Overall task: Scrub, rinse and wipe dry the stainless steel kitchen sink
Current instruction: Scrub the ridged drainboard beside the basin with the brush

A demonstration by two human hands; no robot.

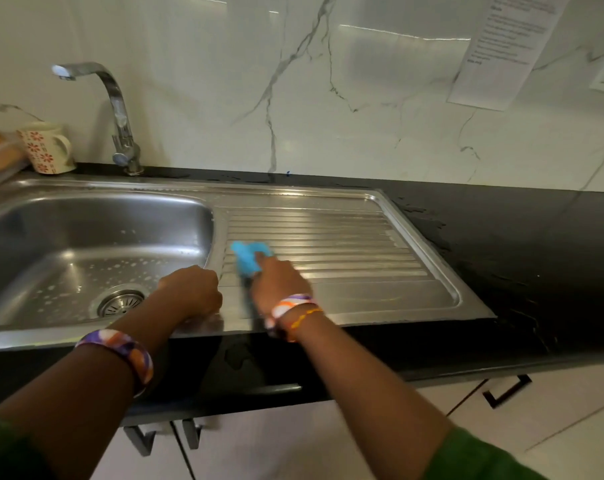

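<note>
On the drainboard point(345, 244), right hand point(279, 284) grips blue sponge point(248, 254).

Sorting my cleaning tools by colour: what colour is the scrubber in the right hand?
Bright blue scrubber, gripped by the right hand; the head view shows it.

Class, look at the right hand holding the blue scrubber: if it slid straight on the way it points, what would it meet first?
Probably only more ridged drainboard; the right hand and blue scrubber point up toward the sink's raised back rim, likely the first obstacle.
</note>
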